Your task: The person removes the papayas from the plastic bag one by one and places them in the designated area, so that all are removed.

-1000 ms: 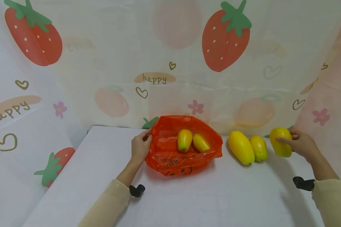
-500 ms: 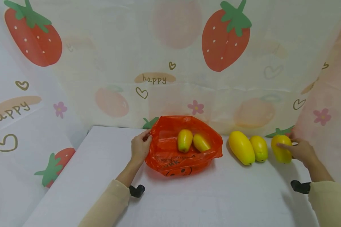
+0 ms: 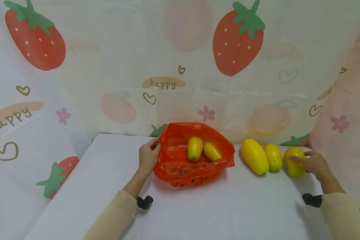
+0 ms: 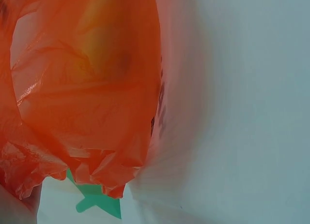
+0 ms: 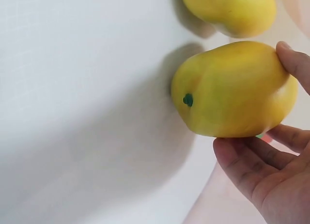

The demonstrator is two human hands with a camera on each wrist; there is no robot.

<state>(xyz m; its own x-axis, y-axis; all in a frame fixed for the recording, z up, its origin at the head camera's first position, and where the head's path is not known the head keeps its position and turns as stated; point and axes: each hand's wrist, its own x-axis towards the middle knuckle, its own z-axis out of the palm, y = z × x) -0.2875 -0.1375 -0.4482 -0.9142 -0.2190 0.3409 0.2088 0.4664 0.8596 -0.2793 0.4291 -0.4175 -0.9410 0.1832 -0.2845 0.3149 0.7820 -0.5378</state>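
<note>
My left hand (image 3: 148, 155) pinches the left edge of a red plastic bag (image 3: 192, 173), whose mouth is held wide. Two yellow-green mangoes (image 3: 195, 148) lie inside it. In the left wrist view the bag (image 4: 97, 122) fills the left side, with a blurred yellow shape showing through. At the right, my right hand (image 3: 316, 163) grips a yellow mango (image 3: 294, 162) between thumb and fingers. The right wrist view shows this mango (image 5: 232, 91) close over the white table, its small green stem facing left. Its neighbour, a smaller mango (image 3: 273, 157), sits just to its left.
A longer yellow fruit (image 3: 255, 156) lies between the bag and the smaller mango. The white table (image 3: 222, 213) ends at the back against a fabric backdrop (image 3: 123, 50) printed with strawberries, hearts and flowers. Similar sheets hang on both sides.
My right hand has brought its mango down and slightly left, close to the smaller mango. The left hand, the bag and the other fruits have stayed in place.
</note>
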